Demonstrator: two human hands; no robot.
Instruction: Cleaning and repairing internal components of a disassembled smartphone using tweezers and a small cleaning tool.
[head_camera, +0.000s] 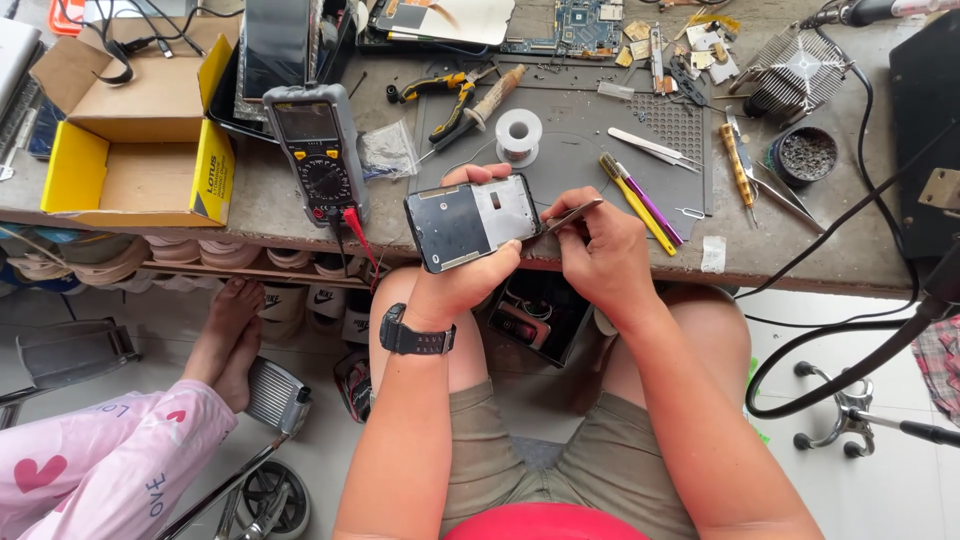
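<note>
- The left hand (462, 278), a black watch on its wrist, is wrapped round one opened dark phone body with a silver inner plate (470, 221); thumb along the lower edge, fingertips curling over the top. It hangs just off the front edge of the worktop (300, 215), above the person's lap.
- The right hand (598, 250) is pinched shut on one thin flat metal prying blade (570, 214), whose tip meets the phone's right edge.
- On the grey rubber work mat (580, 120) just behind the hands: one white spool of solder wire (519, 134), one pair of silver tweezers (652, 148), one yellow-handled brush (634, 200) and one purple-handled tool (650, 204) lying side by side.
- Further left on the mat, one pair of yellow-and-black pliers (452, 100) and one wooden-handled tool (494, 96).
- Left of the mat, one grey-and-black multimeter with a dial (315, 150), its red probe lead (358, 235) dangling over the edge.
- Far left, one open cardboard box with yellow flaps (135, 130).
- Back right, one finned metal heat sink (800, 66) and one small round black tin (806, 154).
- At the back, one blue circuit board (585, 25).
- Another person's two bare feet (230, 340) and one pink patterned sleeve (110, 460) show at lower left, well apart from the hands.
</note>
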